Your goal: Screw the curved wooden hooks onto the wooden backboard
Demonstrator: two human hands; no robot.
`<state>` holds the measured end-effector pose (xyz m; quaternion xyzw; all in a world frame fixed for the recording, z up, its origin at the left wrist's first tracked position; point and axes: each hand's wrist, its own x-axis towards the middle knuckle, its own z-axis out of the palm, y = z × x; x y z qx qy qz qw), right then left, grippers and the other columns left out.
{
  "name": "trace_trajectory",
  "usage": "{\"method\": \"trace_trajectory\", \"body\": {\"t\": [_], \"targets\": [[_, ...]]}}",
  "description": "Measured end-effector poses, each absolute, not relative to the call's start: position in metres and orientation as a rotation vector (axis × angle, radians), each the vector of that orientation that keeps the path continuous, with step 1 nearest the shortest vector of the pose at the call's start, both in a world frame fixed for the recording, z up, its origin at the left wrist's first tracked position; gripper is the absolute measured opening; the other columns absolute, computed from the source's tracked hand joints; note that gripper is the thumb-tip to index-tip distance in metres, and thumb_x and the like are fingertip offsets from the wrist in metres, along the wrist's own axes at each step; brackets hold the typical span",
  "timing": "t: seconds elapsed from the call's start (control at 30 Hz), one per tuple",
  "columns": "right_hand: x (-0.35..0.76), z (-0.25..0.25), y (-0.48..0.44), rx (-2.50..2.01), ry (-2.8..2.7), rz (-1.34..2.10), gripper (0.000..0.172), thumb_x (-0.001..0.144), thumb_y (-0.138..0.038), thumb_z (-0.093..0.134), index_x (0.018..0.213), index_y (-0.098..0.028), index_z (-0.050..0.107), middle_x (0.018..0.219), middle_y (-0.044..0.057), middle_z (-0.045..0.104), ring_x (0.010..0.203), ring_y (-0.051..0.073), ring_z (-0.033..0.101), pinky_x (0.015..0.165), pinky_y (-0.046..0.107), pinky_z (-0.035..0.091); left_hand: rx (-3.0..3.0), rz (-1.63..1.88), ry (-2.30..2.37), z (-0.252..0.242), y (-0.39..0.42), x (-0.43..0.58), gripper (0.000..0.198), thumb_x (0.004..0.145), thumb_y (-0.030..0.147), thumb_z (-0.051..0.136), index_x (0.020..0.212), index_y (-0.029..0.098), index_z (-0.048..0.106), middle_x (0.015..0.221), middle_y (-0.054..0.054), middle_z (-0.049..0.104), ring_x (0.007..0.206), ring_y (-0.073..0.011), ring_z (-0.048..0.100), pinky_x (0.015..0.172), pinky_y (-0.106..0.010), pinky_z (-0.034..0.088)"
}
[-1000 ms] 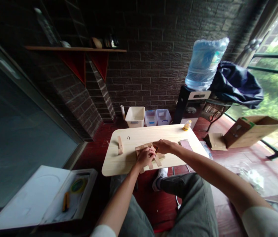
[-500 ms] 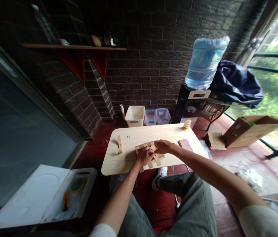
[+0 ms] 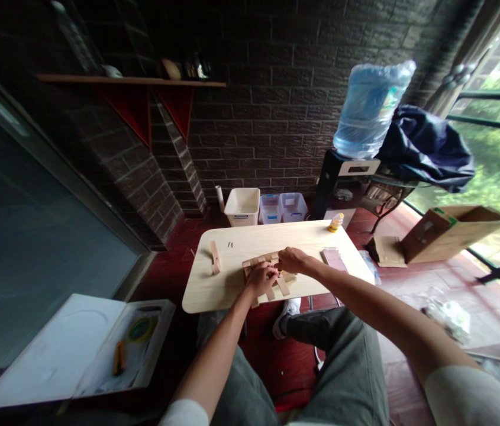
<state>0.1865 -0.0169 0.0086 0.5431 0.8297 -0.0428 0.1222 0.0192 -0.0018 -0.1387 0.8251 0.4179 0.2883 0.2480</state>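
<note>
A slatted wooden piece (image 3: pixel 283 286), made of several flat light-brown strips, lies near the front edge of the table. My left hand (image 3: pixel 260 280) rests on its left part, with fingertips pinched together at the middle of the slats. Close against those fingertips, my right hand (image 3: pixel 293 261) is closed from above and the right. A trace of yellow shows under its fingers, but what it holds is too small to make out. On the table's left side lies a separate wooden piece (image 3: pixel 215 258) with a short crosspiece at its near end.
The pale table (image 3: pixel 205 293) also carries small dark bits (image 3: pixel 230 244), a yellow-capped bottle (image 3: pixel 335 222) and a pinkish flat item (image 3: pixel 335 260). Plastic bins (image 3: pixel 243 218) stand behind it, beside a water dispenser (image 3: pixel 327 183). An open white case (image 3: pixel 161 337) sits lower left, a cardboard box (image 3: pixel 436 236) right.
My right hand has shifted very slightly over the slats, and a little more yellow shows beneath it. The view has tilted a touch; the wooden pieces stay in place.
</note>
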Motion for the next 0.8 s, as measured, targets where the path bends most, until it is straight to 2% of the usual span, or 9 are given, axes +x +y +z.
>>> {"method": "trace_trajectory", "body": {"t": [0.17, 0.3, 0.43, 0.57, 0.7, 0.8], "targets": [[0.186, 0.016, -0.023, 1.639, 2.400, -0.162, 0.054, 0.093, -0.053, 0.052, 0.119, -0.007, 0.065, 0.106, 0.023, 0.072, 0.098, 0.030, 0.071, 0.076, 0.034, 0.055, 2.272, 0.833, 1.104, -0.136, -0.003, 0.019, 0.009, 0.084, 0.025, 0.065, 0.079, 0.023, 0.072, 0.107, -0.005, 0.069, 0.104, -0.0211, 0.064, 0.099, -0.037, 0.051], [0.193, 0.012, -0.023, 1.411, 2.568, -0.131, 0.037, 0.092, -0.032, 0.056, 0.123, -0.013, 0.059, 0.107, 0.016, 0.073, 0.096, 0.026, 0.071, 0.074, 0.029, 0.053, 2.254, 0.886, 1.050, -0.134, -0.005, 0.019, 0.009, 0.085, 0.022, 0.064, 0.079, 0.023, 0.071, 0.108, -0.005, 0.070, 0.105, -0.0193, 0.064, 0.100, -0.036, 0.050], [0.201, -0.002, -0.022, 1.304, 2.629, -0.045, 0.029, 0.093, -0.023, 0.054, 0.117, -0.010, 0.061, 0.104, 0.017, 0.072, 0.095, 0.025, 0.070, 0.074, 0.030, 0.052, 2.262, 0.885, 1.036, -0.136, -0.005, 0.018, 0.009, 0.084, 0.023, 0.063, 0.080, 0.023, 0.071, 0.108, -0.004, 0.070, 0.104, -0.0189, 0.064, 0.098, -0.036, 0.051], [0.202, -0.008, -0.022, 1.388, 2.559, -0.035, 0.034, 0.094, -0.033, 0.055, 0.115, -0.008, 0.065, 0.104, 0.019, 0.073, 0.093, 0.027, 0.070, 0.074, 0.032, 0.054, 2.274, 0.887, 1.034, -0.141, -0.002, 0.018, 0.010, 0.084, 0.024, 0.063, 0.080, 0.023, 0.072, 0.108, -0.004, 0.070, 0.102, -0.0189, 0.065, 0.097, -0.035, 0.051], [0.191, -0.003, -0.016, 1.523, 2.455, -0.057, 0.050, 0.091, -0.049, 0.058, 0.113, -0.006, 0.068, 0.105, 0.023, 0.072, 0.096, 0.029, 0.071, 0.076, 0.033, 0.055, 2.287, 0.848, 1.086, -0.141, 0.000, 0.020, 0.014, 0.085, 0.026, 0.063, 0.074, 0.021, 0.070, 0.106, -0.006, 0.069, 0.101, -0.0200, 0.065, 0.095, -0.035, 0.051], [0.180, 0.002, -0.010, 1.535, 2.384, -0.193, 0.051, 0.085, -0.048, 0.066, 0.113, -0.005, 0.068, 0.106, 0.023, 0.073, 0.096, 0.030, 0.071, 0.074, 0.032, 0.056, 2.298, 0.858, 1.089, -0.138, -0.002, 0.020, 0.012, 0.085, 0.023, 0.063, 0.075, 0.020, 0.069, 0.105, -0.006, 0.069, 0.102, -0.0204, 0.064, 0.097, -0.036, 0.050]]}}
